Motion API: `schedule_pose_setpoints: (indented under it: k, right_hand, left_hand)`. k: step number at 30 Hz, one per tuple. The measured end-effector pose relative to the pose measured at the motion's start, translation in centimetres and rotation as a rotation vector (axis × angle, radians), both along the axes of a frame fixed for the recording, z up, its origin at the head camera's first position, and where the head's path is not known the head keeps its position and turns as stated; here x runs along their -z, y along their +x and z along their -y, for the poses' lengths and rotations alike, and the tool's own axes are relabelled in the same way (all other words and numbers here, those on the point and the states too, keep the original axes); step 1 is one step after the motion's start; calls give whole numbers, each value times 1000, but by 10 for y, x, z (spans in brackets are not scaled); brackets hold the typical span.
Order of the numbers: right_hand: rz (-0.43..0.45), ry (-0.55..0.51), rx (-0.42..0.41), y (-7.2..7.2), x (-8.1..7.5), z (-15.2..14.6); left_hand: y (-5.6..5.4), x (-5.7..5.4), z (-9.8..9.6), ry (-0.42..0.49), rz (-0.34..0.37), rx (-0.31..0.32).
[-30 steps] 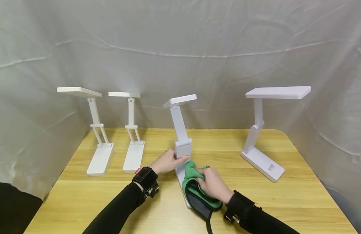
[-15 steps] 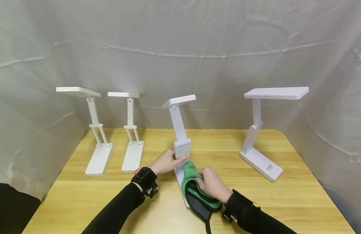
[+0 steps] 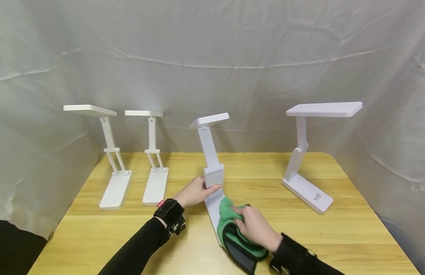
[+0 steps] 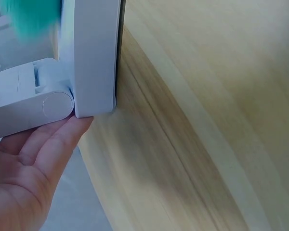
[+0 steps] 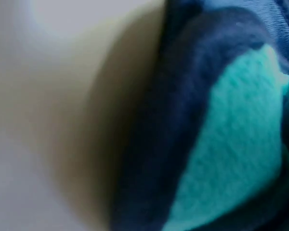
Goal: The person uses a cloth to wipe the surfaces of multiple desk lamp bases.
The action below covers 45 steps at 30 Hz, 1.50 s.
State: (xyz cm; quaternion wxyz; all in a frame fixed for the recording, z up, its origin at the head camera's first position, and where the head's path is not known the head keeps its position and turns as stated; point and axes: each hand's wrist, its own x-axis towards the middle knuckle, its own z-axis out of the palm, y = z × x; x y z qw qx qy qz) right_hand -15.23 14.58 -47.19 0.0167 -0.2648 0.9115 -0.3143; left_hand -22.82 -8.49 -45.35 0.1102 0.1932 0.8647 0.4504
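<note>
A white folding desk lamp (image 3: pixel 210 152) stands at the middle of the table. My left hand (image 3: pixel 196 192) grips its lower arm just above the base, thumb across the front. In the left wrist view, fingers (image 4: pixel 58 144) lie against the lamp's hinge (image 4: pixel 58 103), beside the base (image 4: pixel 96 57). My right hand (image 3: pixel 255 227) holds a bunched green cloth (image 3: pixel 227 215) with a dark border against the lamp's base, covering part of it. Close up in the right wrist view, the cloth (image 5: pixel 231 139) hides the right fingers.
Two more white desk lamps (image 3: pixel 116 189) (image 3: pixel 156 185) stand unfolded on the left of the wooden table (image 3: pixel 267 191). Another white lamp (image 3: pixel 307 193) stands at the right. A pale grey fabric curtain (image 3: pixel 233 57) surrounds the back and sides.
My right hand and the cloth have slid a little toward me and to the right, baring more of the lamp's upper base. My left hand keeps its grip on the lamp.
</note>
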Motion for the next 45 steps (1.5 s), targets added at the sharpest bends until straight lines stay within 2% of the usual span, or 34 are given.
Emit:
schedule_pose_setpoints:
  k: [3, 5, 7, 11, 14, 17, 20, 23, 26, 29, 32, 34, 37, 39, 42, 45]
  right_hand:
    - [-45, 14, 13, -19, 0, 8]
    - [-79, 26, 12, -20, 0, 9]
    - [-77, 34, 3, -10, 0, 5]
    - [-30, 31, -31, 20, 2, -10]
    - [16, 9, -58, 29, 2, -15]
    - [25, 2, -46, 16, 0, -9]
    - [-12, 18, -13, -4, -1, 2]
    - [-64, 48, 7, -13, -2, 9]
    - [-73, 68, -2, -4, 0, 4]
    - [-75, 67, -33, 18, 2, -7]
    - [-172, 137, -107, 39, 1, -16]
    - [-301, 244, -168, 47, 1, -18]
    - [-499, 425, -248, 50, 1, -14]
    - [-596, 502, -282, 48, 1, -9]
    - [-652, 532, -335, 43, 2, -2]
    - [-614, 492, -429, 36, 1, -1]
  left_hand:
    - [-1, 0, -2, 10, -10, 6]
    - [-1, 0, -3, 13, -10, 10]
    - [-1, 0, -3, 10, -6, 8]
    - [0, 0, -2, -1, 4, 7]
    - [1, 0, 0, -3, 9, 3]
    - [1, -1, 1, -3, 5, -6]
    - [0, -1, 1, 2, -9, 1]
    - [0, -2, 0, 5, -17, 5]
    - [-1, -2, 0, 0, -10, -2]
    - [-1, -3, -1, -8, 2, -13]
    - [-1, -3, -1, -22, 0, -16]
    - [-1, -2, -2, -28, -5, -17]
    - [-2, -2, -3, -32, -14, -19]
    - [-1, -1, -3, -31, -15, -19]
    - [-1, 0, -4, -23, -13, -23]
    - [0, 0, -4, -23, -8, -25]
